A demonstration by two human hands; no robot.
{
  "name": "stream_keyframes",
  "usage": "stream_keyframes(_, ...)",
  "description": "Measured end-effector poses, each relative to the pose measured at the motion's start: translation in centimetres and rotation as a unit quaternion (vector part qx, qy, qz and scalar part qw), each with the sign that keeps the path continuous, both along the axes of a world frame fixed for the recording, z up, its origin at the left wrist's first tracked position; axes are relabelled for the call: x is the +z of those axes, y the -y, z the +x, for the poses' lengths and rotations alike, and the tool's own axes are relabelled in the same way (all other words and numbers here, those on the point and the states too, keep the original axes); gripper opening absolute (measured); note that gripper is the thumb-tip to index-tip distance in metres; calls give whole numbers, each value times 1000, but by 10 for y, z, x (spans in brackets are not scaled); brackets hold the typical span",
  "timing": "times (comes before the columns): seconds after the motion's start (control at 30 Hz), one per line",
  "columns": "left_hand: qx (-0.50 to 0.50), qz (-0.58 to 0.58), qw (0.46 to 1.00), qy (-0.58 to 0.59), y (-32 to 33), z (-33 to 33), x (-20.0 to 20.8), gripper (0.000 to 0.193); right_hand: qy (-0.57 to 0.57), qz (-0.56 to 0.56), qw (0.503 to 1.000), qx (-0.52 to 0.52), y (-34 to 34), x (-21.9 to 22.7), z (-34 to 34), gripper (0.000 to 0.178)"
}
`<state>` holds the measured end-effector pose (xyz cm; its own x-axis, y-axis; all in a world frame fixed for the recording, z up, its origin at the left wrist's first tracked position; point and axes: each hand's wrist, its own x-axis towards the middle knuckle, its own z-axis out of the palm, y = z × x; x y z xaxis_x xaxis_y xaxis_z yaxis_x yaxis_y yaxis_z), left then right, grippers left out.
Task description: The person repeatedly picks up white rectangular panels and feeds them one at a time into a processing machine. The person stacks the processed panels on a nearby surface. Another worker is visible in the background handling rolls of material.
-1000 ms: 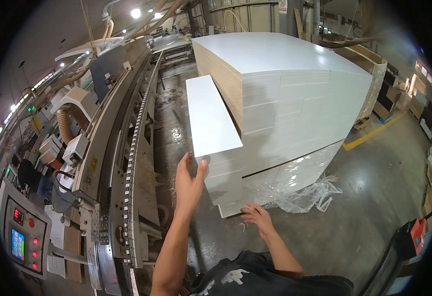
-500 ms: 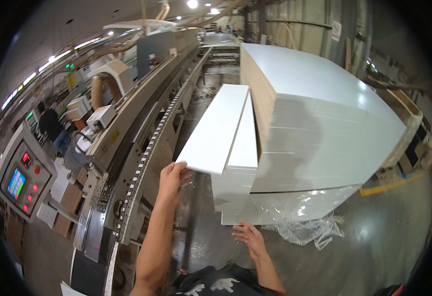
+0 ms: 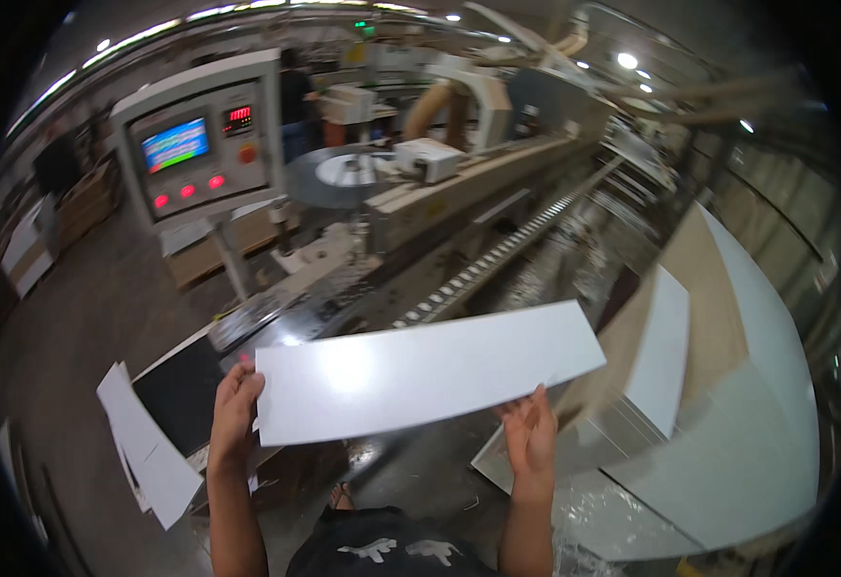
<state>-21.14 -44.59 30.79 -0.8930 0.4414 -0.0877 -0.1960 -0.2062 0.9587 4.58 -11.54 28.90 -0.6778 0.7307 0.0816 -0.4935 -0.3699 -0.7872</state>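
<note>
In the head view, the left hand [image 3: 235, 409], at eight o'clock, is curled around one end of a long white board [image 3: 430, 375] at six. The right hand [image 3: 529, 435], at five, is loosely bent, holding its near edge. A pile of white boards [image 3: 658, 351] stands at four, a grey control box [image 3: 223, 159] farther off at ten.

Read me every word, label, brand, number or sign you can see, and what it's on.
Nothing reads clearly.
Colour screen on the control panel: too blurred.
Red display beside it: too blurred.
Held white board: no text visible.
Black shirt: white shapes, no readable letters.
</note>
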Motion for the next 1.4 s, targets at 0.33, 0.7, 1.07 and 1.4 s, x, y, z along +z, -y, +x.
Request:
stream_keyframes(0.33, 221, -127, 957, 136, 237, -20, -193, 35, 307, -49, 919, 243, 138, -149, -204, 23)
stream_keyframes(0.7, 269, -149, 949, 72, 258, -125, -296, 36, 354, -27, 915, 193, 178, -198, -365, 90)
stream_keyframes(1.07, 205, -364, 904, -97, 200, -107, -236, 92, 459, 473, 743, 120, 153, -238, -395, 130)
stream_keyframes(1.4, 280, -403, 868, -78, 161, -111, -247, 66, 404, 509, 755, 92, 116, -238, -402, 146)
